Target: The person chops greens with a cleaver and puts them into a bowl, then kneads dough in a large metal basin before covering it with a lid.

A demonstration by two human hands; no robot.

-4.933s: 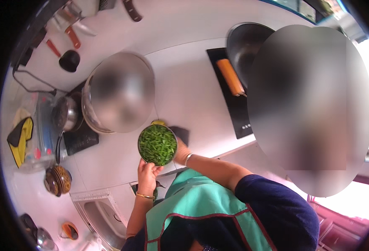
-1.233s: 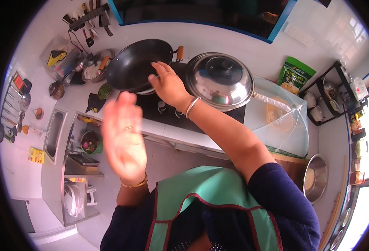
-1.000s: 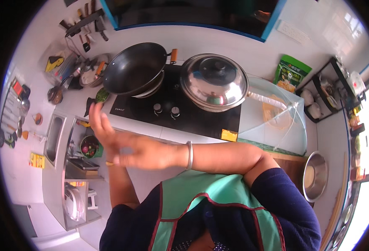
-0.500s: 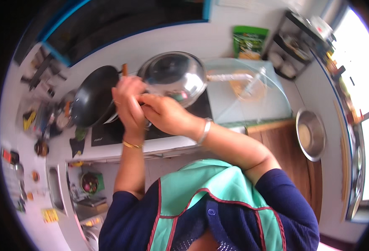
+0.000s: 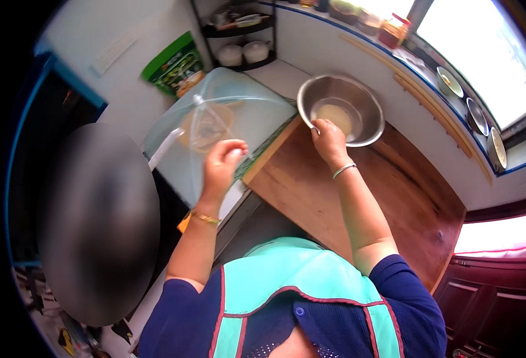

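At right hand (image 5: 330, 143), steel basin (image 5: 365, 112), mouth upward.

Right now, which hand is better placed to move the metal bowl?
Probably your right hand: it's on the near rim of the metal bowl; your left hand is farther off, by the mesh cover.

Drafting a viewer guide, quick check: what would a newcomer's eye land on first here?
First, the shiny steel basin at the far end of the wooden worktop, something pale in its bottom and the right hand on its near rim. Next, the pale, see-through, tent-like cover left of the worktop, with the loosely curled left hand in front of it. The bright turquoise apron at bottom centre also stands out.
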